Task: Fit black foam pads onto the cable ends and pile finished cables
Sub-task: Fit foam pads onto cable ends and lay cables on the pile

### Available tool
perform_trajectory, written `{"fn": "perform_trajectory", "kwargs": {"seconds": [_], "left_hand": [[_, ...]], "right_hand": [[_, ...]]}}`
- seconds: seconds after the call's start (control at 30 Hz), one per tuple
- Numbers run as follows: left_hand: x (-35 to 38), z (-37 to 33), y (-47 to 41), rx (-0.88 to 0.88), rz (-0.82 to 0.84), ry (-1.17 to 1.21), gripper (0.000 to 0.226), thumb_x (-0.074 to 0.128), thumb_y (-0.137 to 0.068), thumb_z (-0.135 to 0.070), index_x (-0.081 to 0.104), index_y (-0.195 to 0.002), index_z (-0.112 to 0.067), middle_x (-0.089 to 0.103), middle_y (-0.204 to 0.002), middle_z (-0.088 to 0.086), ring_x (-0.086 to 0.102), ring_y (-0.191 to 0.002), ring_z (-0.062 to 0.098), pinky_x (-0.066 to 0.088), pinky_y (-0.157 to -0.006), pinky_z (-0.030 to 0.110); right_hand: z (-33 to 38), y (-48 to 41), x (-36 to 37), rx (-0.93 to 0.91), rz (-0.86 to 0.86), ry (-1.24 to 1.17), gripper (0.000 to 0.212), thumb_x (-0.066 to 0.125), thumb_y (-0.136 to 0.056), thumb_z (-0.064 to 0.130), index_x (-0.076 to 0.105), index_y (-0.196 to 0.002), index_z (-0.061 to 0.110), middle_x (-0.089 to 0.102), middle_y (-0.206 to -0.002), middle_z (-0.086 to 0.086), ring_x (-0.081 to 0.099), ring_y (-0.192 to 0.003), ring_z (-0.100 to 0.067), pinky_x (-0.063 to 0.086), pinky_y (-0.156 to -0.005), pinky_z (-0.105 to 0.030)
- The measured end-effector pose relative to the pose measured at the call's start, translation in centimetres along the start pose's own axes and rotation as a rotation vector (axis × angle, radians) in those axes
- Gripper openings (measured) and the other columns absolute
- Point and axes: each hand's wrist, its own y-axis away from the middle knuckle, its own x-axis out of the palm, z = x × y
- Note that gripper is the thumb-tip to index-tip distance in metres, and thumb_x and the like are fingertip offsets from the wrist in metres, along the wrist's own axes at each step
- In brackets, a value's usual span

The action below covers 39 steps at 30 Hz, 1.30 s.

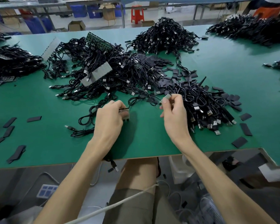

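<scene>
Green bench [39, 102]: left hand [109, 118] curls its fingers round a cable [126, 108] end near the front edge. The right hand [174, 110] pinches a small piece [167, 97], too blurred to identify, beside the pile [205, 104]; foam pads [239, 142] lie scattered.

left cable pile [11, 62] cropped, right fingers [164, 101] blurred

matt green table [39, 97]; shiny metal plugs [209, 113].
</scene>
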Motion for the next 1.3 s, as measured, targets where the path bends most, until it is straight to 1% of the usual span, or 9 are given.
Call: {"fn": "perform_trajectory", "kwargs": {"seconds": [0.07, 0.17, 0.27, 0.37, 0.73, 1.03, 1.1, 1.23, 1.3], "left_hand": [[-0.4, 0.7, -0.2, 0.011, -0.045, -0.074, 0.003, 0.070, -0.094, -0.014, 0.068, -0.096, -0.015, 0.064, -0.092, 0.002, 0.060, -0.090, 0.026, 0.049, -0.087, 0.046], [-1.0, 2.1, -0.6, 0.004, -0.099, -0.161, 0.004, 0.070, -0.094, -0.014, 0.068, -0.098, -0.014, 0.063, -0.094, 0.003, 0.055, -0.095, 0.028, 0.038, -0.092, 0.042], [-1.4, 3.3, -1.1, -0.012, -0.114, -0.173, 0.004, 0.068, -0.095, -0.013, 0.067, -0.098, -0.015, 0.064, -0.096, 0.002, 0.053, -0.097, 0.027, 0.032, -0.092, 0.040], [-1.5, 4.1, -1.8, -0.008, -0.126, -0.189, 0.002, 0.066, -0.096, -0.014, 0.066, -0.097, -0.016, 0.064, -0.095, 0.002, 0.053, -0.097, 0.027, 0.032, -0.092, 0.040], [-1.6, 5.1, -4.2, -0.096, -0.113, -0.147, 0.019, 0.065, -0.098, -0.018, 0.068, -0.114, -0.007, 0.071, -0.109, 0.011, 0.063, -0.103, 0.034, 0.046, -0.099, 0.052], [-1.6, 3.4, -3.1, 0.016, -0.181, -0.289, 0.031, 0.063, -0.099, -0.021, 0.061, -0.129, -0.011, 0.053, -0.125, 0.012, 0.044, -0.121, 0.031, 0.024, -0.106, 0.044], [-2.3, 1.9, -2.4, 0.143, -0.089, -0.261, 0.026, 0.065, -0.098, -0.024, 0.065, -0.123, -0.015, 0.057, -0.121, 0.006, 0.050, -0.116, 0.025, 0.029, -0.104, 0.042], [-3.8, -1.2, -0.7, 0.254, 0.509, -0.077, 0.013, 0.072, -0.091, -0.036, 0.071, -0.100, -0.026, 0.063, -0.101, -0.010, 0.060, -0.093, 0.007, 0.050, -0.090, 0.029], [-3.9, -1.9, 0.0, 0.266, 0.640, -0.113, 0.018, 0.076, -0.089, -0.038, 0.069, -0.101, -0.027, 0.059, -0.103, -0.011, 0.057, -0.094, 0.008, 0.049, -0.087, 0.029]], "right_hand": [[0.1, -0.1, -0.1, -0.019, -0.082, -0.061, 0.009, 0.043, -0.110, 0.022, 0.046, -0.101, 0.020, 0.064, -0.109, 0.004, 0.065, -0.086, -0.018, 0.047, -0.071, -0.015], [0.3, 0.1, 0.1, -0.079, -0.070, -0.083, 0.008, 0.040, -0.111, 0.018, 0.046, -0.106, 0.013, 0.067, -0.119, 0.008, 0.067, -0.102, -0.010, 0.055, -0.087, -0.031], [0.3, 0.3, -0.1, -0.128, -0.049, -0.092, 0.012, 0.039, -0.111, 0.019, 0.044, -0.107, 0.009, 0.075, -0.109, 0.006, 0.069, -0.100, -0.016, 0.056, -0.091, -0.043], [0.5, 0.4, -0.3, -0.171, -0.069, -0.157, 0.010, 0.038, -0.112, 0.018, 0.044, -0.105, 0.015, 0.076, -0.101, 0.002, 0.071, -0.101, -0.018, 0.057, -0.093, -0.040], [0.7, 0.4, -0.7, -0.116, -0.187, -0.300, 0.010, 0.039, -0.112, 0.021, 0.046, -0.104, 0.021, 0.067, -0.079, 0.001, 0.070, -0.073, -0.023, 0.057, -0.064, -0.032], [0.3, 0.1, -0.5, -0.121, -0.168, -0.201, 0.005, 0.044, -0.110, 0.013, 0.046, -0.108, 0.017, 0.066, -0.080, 0.006, 0.067, -0.078, -0.014, 0.053, -0.069, -0.024], [0.3, 0.1, -0.4, -0.117, -0.171, -0.197, 0.008, 0.044, -0.110, 0.014, 0.047, -0.107, 0.020, 0.066, -0.080, 0.008, 0.067, -0.078, -0.012, 0.052, -0.069, -0.023], [0.1, 0.0, -0.4, -0.116, -0.186, -0.160, 0.007, 0.045, -0.109, 0.018, 0.048, -0.108, 0.023, 0.066, -0.079, 0.006, 0.066, -0.079, -0.011, 0.052, -0.071, -0.025], [0.0, -0.1, -0.3, -0.114, -0.190, -0.136, 0.010, 0.044, -0.109, 0.019, 0.050, -0.109, 0.026, 0.065, -0.080, 0.007, 0.066, -0.081, -0.012, 0.053, -0.073, -0.028]]}}
